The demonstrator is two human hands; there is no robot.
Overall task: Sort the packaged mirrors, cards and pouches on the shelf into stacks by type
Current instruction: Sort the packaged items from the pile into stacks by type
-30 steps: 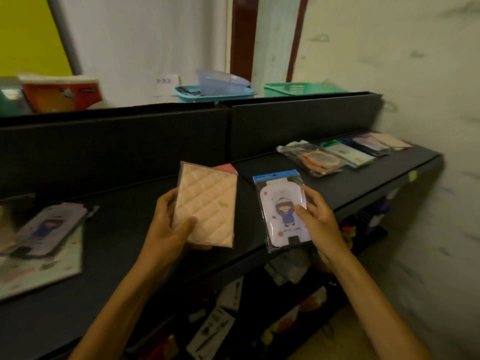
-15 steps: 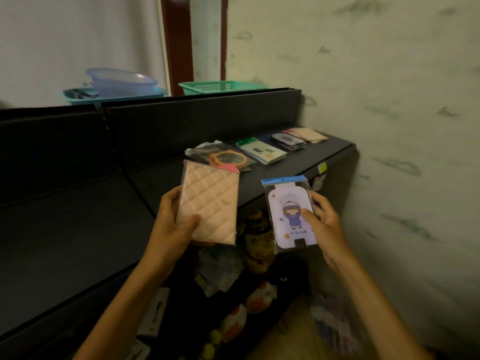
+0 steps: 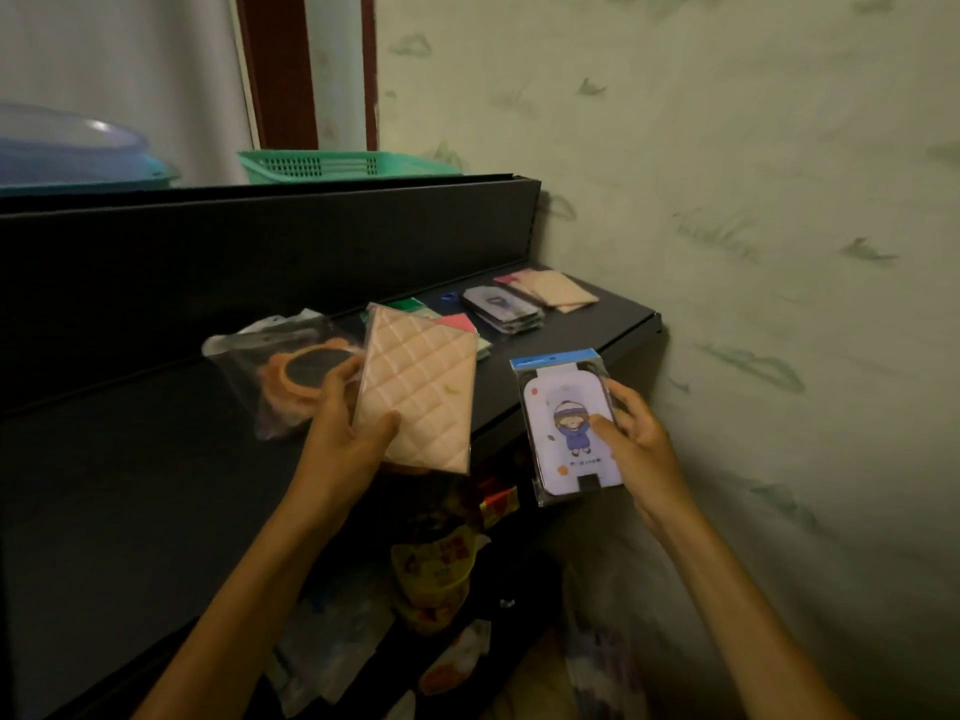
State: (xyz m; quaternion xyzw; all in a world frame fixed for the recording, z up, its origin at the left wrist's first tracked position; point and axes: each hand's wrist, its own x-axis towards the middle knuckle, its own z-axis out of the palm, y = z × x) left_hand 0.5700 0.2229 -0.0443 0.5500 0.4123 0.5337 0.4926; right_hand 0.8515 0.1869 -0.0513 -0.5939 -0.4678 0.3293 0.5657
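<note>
The left hand (image 3: 343, 439) clasps a quilted peach pouch (image 3: 418, 389) and the right hand (image 3: 636, 439) pinches a cartoon-printed packaged mirror (image 3: 566, 426), both held above the shelf (image 3: 130, 459) front edge. Matching stacks lie at the shelf's far right end, a mirror stack (image 3: 501, 304) beside a pouch stack (image 3: 553, 288), probably each item's destination.

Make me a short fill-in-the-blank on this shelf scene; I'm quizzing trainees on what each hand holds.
1. The left hand holds a quilted pouch coloured ____.
2. The right hand holds a packaged card showing a cartoon ____.
3. The round mirror in its clear bag lies on the ____ shelf.

Missing words: peach; girl; black
</note>
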